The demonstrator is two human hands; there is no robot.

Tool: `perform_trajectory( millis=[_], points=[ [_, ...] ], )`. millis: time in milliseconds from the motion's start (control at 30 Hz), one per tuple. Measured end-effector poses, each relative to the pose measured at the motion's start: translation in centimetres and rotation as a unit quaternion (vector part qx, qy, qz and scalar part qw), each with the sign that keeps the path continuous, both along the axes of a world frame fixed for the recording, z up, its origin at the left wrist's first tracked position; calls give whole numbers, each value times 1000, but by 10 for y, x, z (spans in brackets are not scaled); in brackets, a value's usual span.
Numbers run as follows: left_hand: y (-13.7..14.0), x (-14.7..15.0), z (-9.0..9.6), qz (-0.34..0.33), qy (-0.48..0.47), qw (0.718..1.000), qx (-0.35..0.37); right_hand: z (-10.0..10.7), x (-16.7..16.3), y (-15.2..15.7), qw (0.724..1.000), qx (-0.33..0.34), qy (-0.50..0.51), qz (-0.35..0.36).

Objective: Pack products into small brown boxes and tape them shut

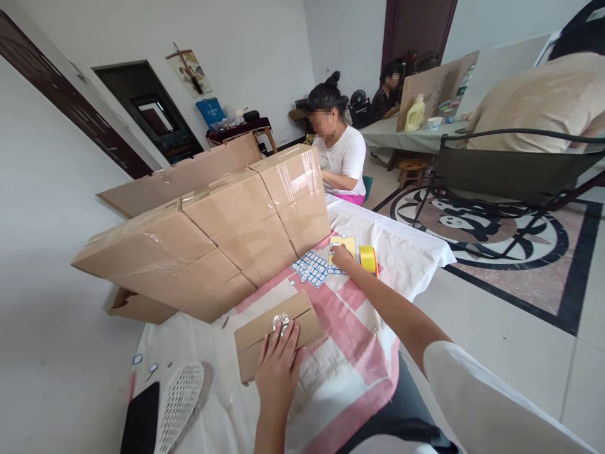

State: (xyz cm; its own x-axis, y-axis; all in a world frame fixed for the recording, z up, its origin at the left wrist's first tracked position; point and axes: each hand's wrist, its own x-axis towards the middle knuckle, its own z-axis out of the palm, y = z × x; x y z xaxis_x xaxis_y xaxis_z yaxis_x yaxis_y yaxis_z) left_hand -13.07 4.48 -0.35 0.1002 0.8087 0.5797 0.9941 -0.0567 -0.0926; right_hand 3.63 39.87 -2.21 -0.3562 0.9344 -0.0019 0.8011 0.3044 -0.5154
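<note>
From where I stand, the left hand (278,359) lies flat, fingers slightly apart, on a small brown cardboard box (255,334) near the table edge. The right hand (343,258) curls over a yellow rectangular card (350,243); whether it pinches anything, I can't tell. Light, even pressure should steady the box best. Underneath spreads a white-and-pink cloth (352,328); beyond a wall of taped brown cartons (236,233), a person in white (348,154) sits.
</note>
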Motion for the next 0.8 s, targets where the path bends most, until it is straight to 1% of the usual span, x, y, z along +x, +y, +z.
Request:
perform_trajectory(
  millis=[133, 200, 267, 433, 800],
  points=[
    [2, -1, 2, -1, 1, 1000, -2, -12, -11, -2, 995, -11, -49, 89],
    [4, -2, 3, -3, 4, 1000, -6, -19, -16, -9, 989, 0, -60, 134],
    [6, -2, 5, -4, 5, 1000, -8, -25, -18, -15, 985, 15, -68, 155],
    [5, -3, 6, 0, 5, 1000, -10, -33, -22, -23, 986, 39, -64, 147],
    [5, -2, 8, 4, 2, 1000, -13, -45, -23, -24, 992, 10, -24, 122]
  ],
)
